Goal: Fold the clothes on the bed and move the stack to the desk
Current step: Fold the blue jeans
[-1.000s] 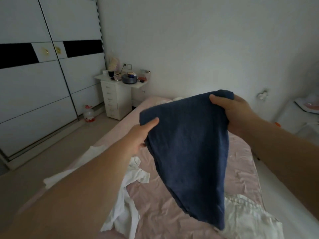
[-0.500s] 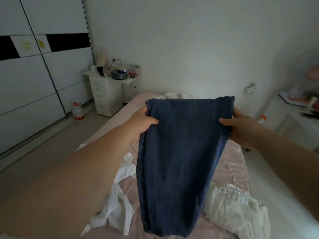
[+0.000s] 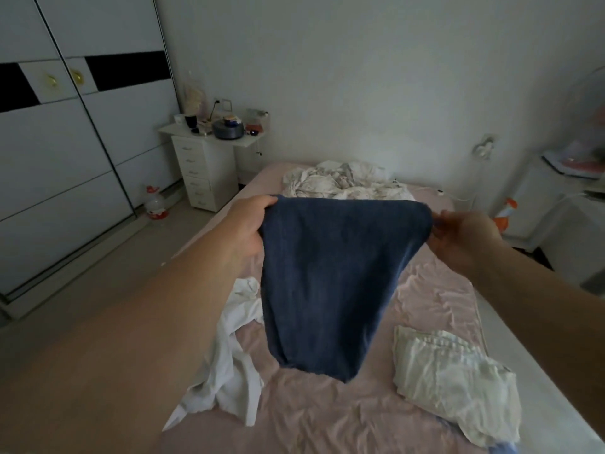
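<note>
Both hands, left hand [image 3: 248, 221] and right hand [image 3: 465, 237], grip the top corners of a dark blue folded cloth garment [image 3: 330, 283] above the pink-sheeted bed [image 3: 327, 414].

A tall white sliding wardrobe [image 3: 65, 152] with black panels fills the left wall. Beside it stands a white drawer unit [image 3: 204, 173] topped with a round grey pot [image 3: 228, 130], perhaps a cooker. A clear plastic bottle [image 3: 155, 204] sits on the floor.
</note>
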